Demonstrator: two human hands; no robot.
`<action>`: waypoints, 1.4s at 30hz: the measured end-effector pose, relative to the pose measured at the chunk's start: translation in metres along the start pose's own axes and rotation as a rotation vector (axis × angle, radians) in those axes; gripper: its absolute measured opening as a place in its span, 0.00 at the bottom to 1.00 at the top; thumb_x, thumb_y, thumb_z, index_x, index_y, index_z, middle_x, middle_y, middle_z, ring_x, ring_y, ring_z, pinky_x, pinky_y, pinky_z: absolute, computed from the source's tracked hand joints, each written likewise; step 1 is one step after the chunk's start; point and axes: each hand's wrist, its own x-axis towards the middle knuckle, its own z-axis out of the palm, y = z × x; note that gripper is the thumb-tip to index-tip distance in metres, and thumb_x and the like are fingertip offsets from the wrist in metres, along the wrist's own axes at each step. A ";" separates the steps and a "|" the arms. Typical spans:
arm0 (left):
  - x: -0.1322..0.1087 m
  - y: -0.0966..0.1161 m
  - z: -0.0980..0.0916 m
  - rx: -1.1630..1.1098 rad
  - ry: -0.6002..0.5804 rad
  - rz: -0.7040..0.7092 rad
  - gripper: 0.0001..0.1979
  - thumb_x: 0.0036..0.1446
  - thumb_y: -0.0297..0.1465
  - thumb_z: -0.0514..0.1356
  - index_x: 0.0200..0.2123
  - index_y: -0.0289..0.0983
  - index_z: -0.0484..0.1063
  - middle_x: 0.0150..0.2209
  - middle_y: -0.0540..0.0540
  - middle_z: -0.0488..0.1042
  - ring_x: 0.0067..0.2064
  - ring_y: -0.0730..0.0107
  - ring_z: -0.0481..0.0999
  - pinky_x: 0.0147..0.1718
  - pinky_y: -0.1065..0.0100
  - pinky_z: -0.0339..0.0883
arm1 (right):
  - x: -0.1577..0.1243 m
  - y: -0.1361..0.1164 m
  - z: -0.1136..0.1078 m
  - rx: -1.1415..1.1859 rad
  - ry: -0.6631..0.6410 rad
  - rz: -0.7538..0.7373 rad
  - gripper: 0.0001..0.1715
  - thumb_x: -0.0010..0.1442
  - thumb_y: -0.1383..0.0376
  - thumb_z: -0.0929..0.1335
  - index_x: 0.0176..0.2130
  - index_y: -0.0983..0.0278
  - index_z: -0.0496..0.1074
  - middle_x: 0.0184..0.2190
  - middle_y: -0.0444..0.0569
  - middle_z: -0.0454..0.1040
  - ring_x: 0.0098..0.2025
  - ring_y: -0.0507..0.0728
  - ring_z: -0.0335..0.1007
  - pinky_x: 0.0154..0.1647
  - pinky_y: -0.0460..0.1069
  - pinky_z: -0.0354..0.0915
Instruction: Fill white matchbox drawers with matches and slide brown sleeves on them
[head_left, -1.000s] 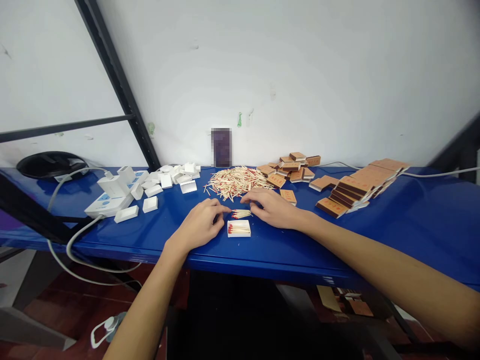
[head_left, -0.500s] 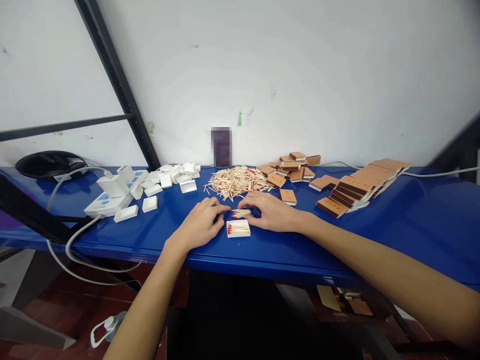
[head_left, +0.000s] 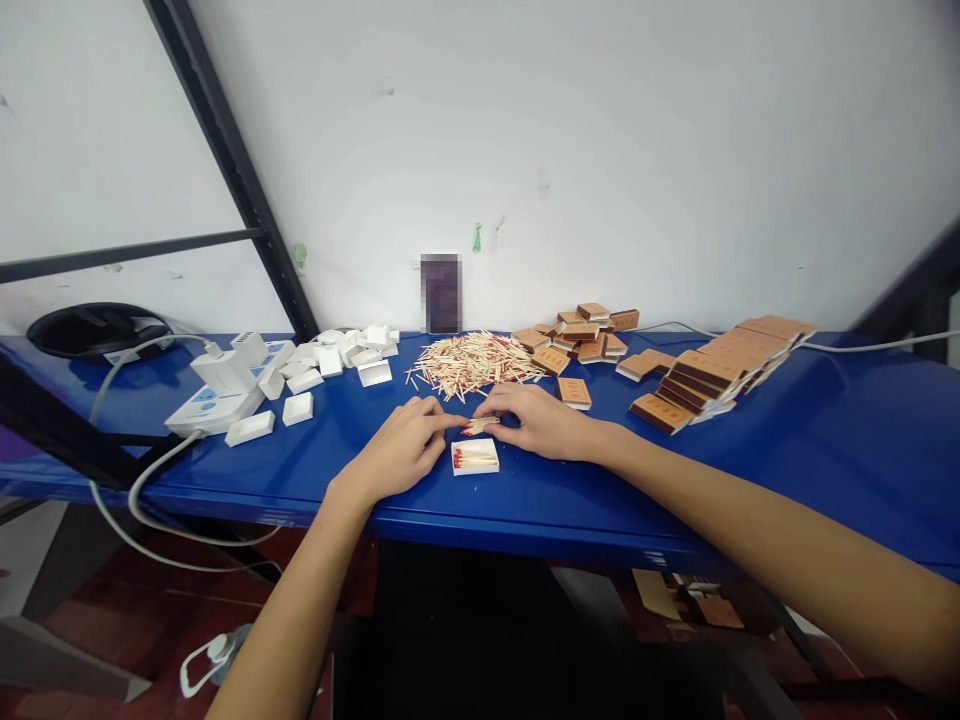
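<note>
A small bundle of red-tipped matches (head_left: 481,427) lies between my hands, just behind a white matchbox tray (head_left: 475,470) that holds several matches. My right hand (head_left: 536,420) has its thumb and fingers closed around the right end of the bundle. My left hand (head_left: 405,445) has its index finger stretched out, the tip touching the red heads at the bundle's left end; its thumb is apart and it grips nothing. Behind the hands is a large heap of loose matches (head_left: 474,362) on the blue table (head_left: 570,505).
White empty trays (head_left: 360,348) are piled at the back left, near a white power adapter (head_left: 225,370) with cables. Brown matchbox sleeves (head_left: 585,330) lie at the back right, with stacked rows (head_left: 750,350) farther right. A black shelf post (head_left: 225,150) rises at left.
My left index finger has stretched to the right and now meets the heads of the bundle. My right hand still holds the bundle at about the same place.
</note>
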 end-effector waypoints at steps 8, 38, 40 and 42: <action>0.000 0.001 0.001 -0.015 0.022 -0.018 0.20 0.68 0.29 0.48 0.59 0.42 0.70 0.40 0.45 0.68 0.43 0.63 0.67 0.46 0.60 0.63 | 0.001 0.000 0.001 0.029 -0.004 0.010 0.09 0.65 0.67 0.67 0.43 0.64 0.78 0.37 0.51 0.76 0.40 0.56 0.71 0.41 0.50 0.64; 0.007 0.007 -0.001 0.056 0.061 -0.109 0.16 0.68 0.40 0.53 0.48 0.41 0.77 0.36 0.45 0.71 0.39 0.63 0.69 0.42 0.62 0.63 | 0.014 -0.008 0.008 0.063 0.042 0.023 0.09 0.62 0.71 0.69 0.40 0.64 0.80 0.35 0.49 0.79 0.36 0.54 0.73 0.39 0.48 0.64; 0.008 0.007 -0.001 0.056 0.060 -0.107 0.16 0.68 0.40 0.54 0.46 0.40 0.78 0.36 0.45 0.72 0.39 0.63 0.70 0.40 0.62 0.63 | 0.014 -0.007 0.010 0.059 0.053 0.010 0.09 0.62 0.70 0.69 0.40 0.63 0.80 0.35 0.49 0.79 0.36 0.54 0.73 0.39 0.48 0.64; 0.009 0.007 -0.001 0.058 0.066 -0.102 0.15 0.67 0.39 0.54 0.45 0.40 0.79 0.36 0.45 0.73 0.39 0.62 0.71 0.40 0.62 0.63 | 0.014 -0.007 0.010 0.065 0.058 -0.006 0.08 0.62 0.70 0.69 0.40 0.63 0.80 0.35 0.49 0.79 0.36 0.54 0.73 0.39 0.49 0.65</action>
